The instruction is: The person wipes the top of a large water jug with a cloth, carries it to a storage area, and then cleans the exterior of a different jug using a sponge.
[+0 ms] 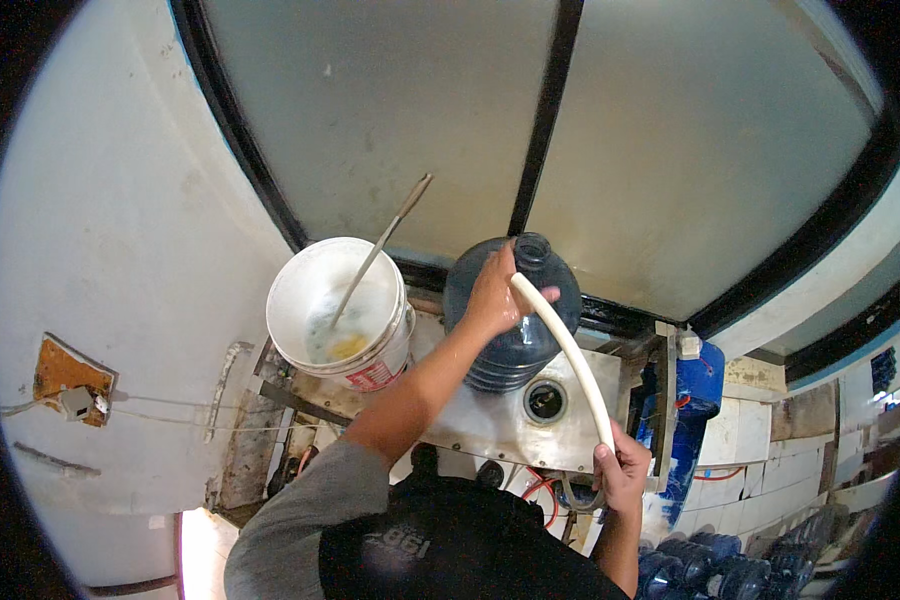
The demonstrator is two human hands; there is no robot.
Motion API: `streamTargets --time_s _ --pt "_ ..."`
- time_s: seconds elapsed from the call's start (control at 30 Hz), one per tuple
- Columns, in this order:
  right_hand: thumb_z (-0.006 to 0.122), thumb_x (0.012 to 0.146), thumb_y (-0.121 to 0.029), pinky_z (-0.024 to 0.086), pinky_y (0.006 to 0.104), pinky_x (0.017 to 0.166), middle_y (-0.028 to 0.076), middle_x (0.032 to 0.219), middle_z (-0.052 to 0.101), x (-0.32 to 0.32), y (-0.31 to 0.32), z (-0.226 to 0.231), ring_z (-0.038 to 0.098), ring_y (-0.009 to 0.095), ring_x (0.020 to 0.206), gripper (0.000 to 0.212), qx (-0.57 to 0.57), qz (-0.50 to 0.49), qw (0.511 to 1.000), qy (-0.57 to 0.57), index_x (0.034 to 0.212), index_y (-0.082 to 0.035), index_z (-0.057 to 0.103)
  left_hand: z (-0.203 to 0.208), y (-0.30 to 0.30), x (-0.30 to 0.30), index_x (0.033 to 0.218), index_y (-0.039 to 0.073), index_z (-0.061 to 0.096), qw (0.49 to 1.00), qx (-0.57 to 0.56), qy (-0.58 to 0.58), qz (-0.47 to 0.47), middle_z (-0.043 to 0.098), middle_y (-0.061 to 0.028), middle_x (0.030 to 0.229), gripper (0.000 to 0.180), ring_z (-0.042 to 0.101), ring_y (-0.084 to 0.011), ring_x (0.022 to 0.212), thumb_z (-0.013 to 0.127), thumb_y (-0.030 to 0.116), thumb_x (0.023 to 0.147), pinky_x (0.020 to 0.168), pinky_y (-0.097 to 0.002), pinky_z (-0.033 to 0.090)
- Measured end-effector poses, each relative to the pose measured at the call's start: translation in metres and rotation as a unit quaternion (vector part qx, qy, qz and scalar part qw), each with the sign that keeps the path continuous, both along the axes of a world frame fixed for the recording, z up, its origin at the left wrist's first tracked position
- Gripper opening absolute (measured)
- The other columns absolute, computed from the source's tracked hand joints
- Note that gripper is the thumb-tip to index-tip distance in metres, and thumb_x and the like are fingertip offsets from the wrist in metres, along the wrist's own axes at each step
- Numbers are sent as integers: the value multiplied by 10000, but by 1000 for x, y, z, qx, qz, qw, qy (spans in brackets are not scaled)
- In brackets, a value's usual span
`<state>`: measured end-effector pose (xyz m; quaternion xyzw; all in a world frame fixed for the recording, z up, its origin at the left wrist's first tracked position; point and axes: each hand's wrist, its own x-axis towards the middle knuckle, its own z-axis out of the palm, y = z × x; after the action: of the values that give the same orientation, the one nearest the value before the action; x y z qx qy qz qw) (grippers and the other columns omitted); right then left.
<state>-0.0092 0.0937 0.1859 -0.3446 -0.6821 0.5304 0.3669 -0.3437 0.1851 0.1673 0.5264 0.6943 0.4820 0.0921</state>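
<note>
A large dark, translucent water jug (515, 350) stands upright on a metal counter, its uncapped neck towards the window. My left hand (497, 296) is at the jug's shoulder beside the neck, thumb showing and the other fingers partly hidden. In my right hand (621, 466), at the counter's front right, is a cream-coloured hose (575, 355), fingers closed round its lower part. The hose curves up and to the left, and its upper end lies over my left hand, near the jug's neck.
Left of the jug is a white bucket (288, 312) with sudsy liquid, something yellow and a long-handled stick (382, 245). The metal counter (490, 432) has a round drain (545, 401). A blue container (700, 375) stands to the right; several jugs (685, 565) are at lower right.
</note>
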Motion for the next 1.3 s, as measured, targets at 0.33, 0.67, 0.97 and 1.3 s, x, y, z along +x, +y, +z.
streamTargets --time_s 0.33,0.67,0.97,1.3 --pt "647 980 -171 338 215 375 -21 609 541 -8 1 22 442 43 421 448 9 -25 999 26 1359 62 594 23 39 22 949 60 633 957 234 -141 96 695 -70 858 302 679 -200 803 775 68 683 757 -336 543" --pt "673 971 -185 355 214 393 -20 619 550 -19 1 16 452 47 433 446 -11 2 1000 28 1346 49 613 15 15 -40 1127 77 603 882 80 -285 -368 691 -3 880 466 663 -118 874 825 29 719 838 -316 536" --pt "691 950 -183 354 216 411 -8 656 593 -3 -9 4 467 49 456 467 24 -7 999 43 1343 56 614 31 19 -17 1043 55 627 949 103 -131 -269 693 -60 894 389 675 -148 847 836 37 715 814 -319 542" --pt "708 937 -229 372 222 380 10 641 595 15 -16 -4 483 68 421 527 20 -23 999 25 1332 101 596 17 9 20 1044 75 617 982 169 -81 -26 691 -50 878 387 674 -167 841 860 97 743 808 -307 530"
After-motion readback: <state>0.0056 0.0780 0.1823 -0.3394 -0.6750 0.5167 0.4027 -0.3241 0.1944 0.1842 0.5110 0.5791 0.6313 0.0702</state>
